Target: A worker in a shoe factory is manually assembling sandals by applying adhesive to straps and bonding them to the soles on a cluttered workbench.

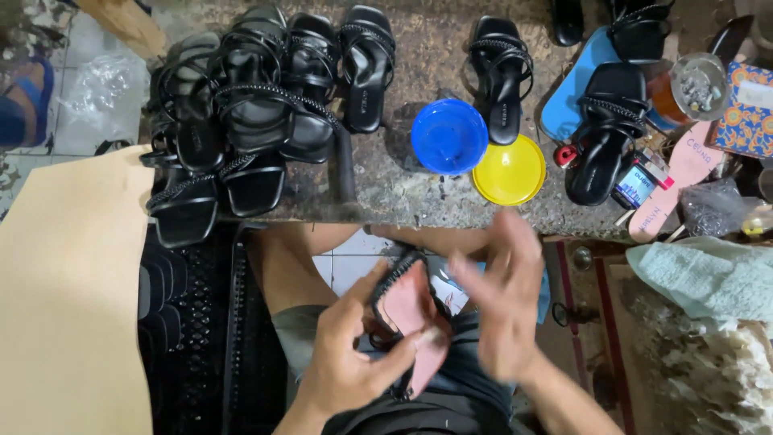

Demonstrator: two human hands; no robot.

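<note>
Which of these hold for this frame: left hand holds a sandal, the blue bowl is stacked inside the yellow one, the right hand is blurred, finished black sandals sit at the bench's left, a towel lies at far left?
1. The left hand holds a strappy sandal with a pinkish sole. True.
2. The blue bowl is stacked inside the yellow bowl. False: they sit side by side on the bench, the blue rim overlapping the yellow one.
3. The right hand is blurred. True.
4. A group of black sandals sits at the bench's left. True.
5. A pale towel lies at far left. False: it is at the right; a tan sheet lies left.
</note>
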